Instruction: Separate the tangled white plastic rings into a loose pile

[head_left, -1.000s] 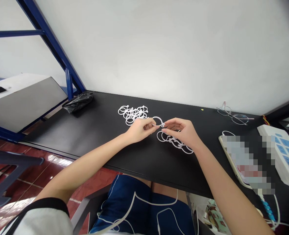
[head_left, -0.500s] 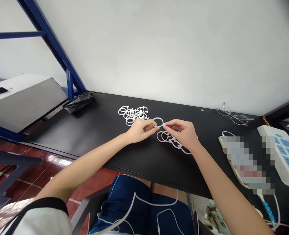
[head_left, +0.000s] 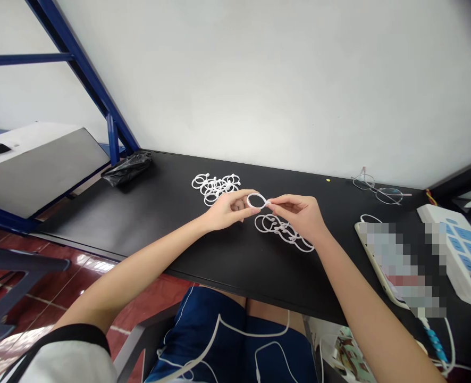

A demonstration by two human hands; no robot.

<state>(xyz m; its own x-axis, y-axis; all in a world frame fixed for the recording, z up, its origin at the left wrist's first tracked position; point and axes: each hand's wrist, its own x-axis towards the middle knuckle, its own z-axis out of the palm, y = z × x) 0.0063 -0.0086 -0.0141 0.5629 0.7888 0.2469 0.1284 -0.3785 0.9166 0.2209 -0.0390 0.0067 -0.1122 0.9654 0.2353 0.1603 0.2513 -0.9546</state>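
Note:
My left hand (head_left: pixel 229 209) and my right hand (head_left: pixel 299 214) meet above the black table (head_left: pixel 159 229), both pinching one white plastic ring (head_left: pixel 256 200) between thumb and fingers. The ring stands a little above the tabletop. A pile of several white rings (head_left: pixel 215 186) lies just behind my left hand. Another cluster of white rings (head_left: pixel 281 230) lies under and in front of my right hand.
A crumpled black bag (head_left: pixel 127 166) sits at the table's far left. Eyeglasses (head_left: pixel 379 189) lie at the back right. A blurred flat device (head_left: pixel 403 266) and a white power strip (head_left: pixel 459 250) are at the right edge. Blue metal frame (head_left: pixel 84 69) rises at left.
The ring has been turned slightly between my fingers and now shows as a closed loop; both hands stay almost in place.

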